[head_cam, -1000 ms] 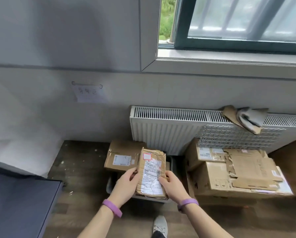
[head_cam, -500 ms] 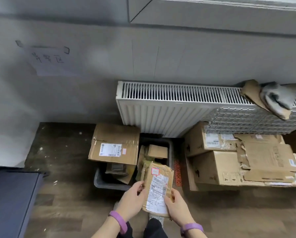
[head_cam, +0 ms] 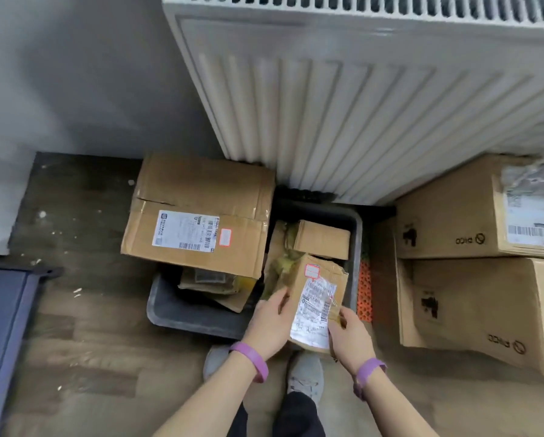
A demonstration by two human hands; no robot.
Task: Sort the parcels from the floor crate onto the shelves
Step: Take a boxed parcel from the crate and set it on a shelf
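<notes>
I hold a small brown cardboard parcel (head_cam: 315, 294) with a white shipping label and a red-edged sticker, just above the near right corner of the grey floor crate (head_cam: 182, 316). My left hand (head_cam: 269, 323) grips its left edge and my right hand (head_cam: 349, 335) grips its lower right corner. A large labelled box (head_cam: 201, 212) lies across the crate's left side. Inside the crate sit a small brown box (head_cam: 322, 239) and crumpled parcels (head_cam: 214, 282) under the large box.
A white radiator (head_cam: 359, 105) hangs on the wall right behind the crate. Two stacked cartons (head_cam: 472, 263) stand on the floor at the right. A dark blue surface (head_cam: 2, 326) is at the left edge. My shoes (head_cam: 305, 373) are below the parcel.
The view has tilted down and moved closer to the crate. The parcel in both hands has come lower, toward the crate's near right corner.
</notes>
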